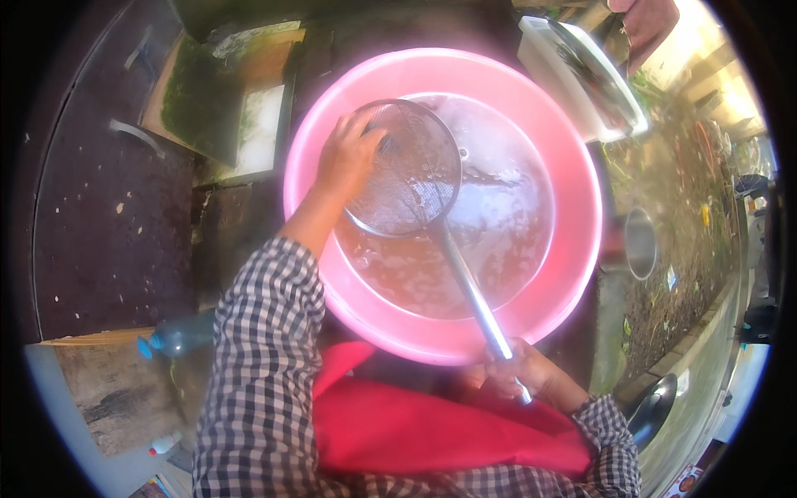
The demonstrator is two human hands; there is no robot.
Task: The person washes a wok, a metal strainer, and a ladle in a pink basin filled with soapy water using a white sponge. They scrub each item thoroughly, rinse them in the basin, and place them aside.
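Observation:
A large pink plastic basin holds cloudy, brownish water. Over its left part lies a round wire-mesh strainer with a long metal handle. My right hand is closed round the handle near its end, at the basin's near rim. My left hand is at the strainer's left side, fingers bent over the rim and touching the mesh; whether they grip anything there I cannot tell. Some small dark bits show on the mesh beneath my left fingers. A red cloth covers my lap.
A white plastic container stands beyond the basin at the right, and a metal pot nearer on that side. Mossy boards and a dark panel are at the left. A blue-capped bottle lies by my left sleeve.

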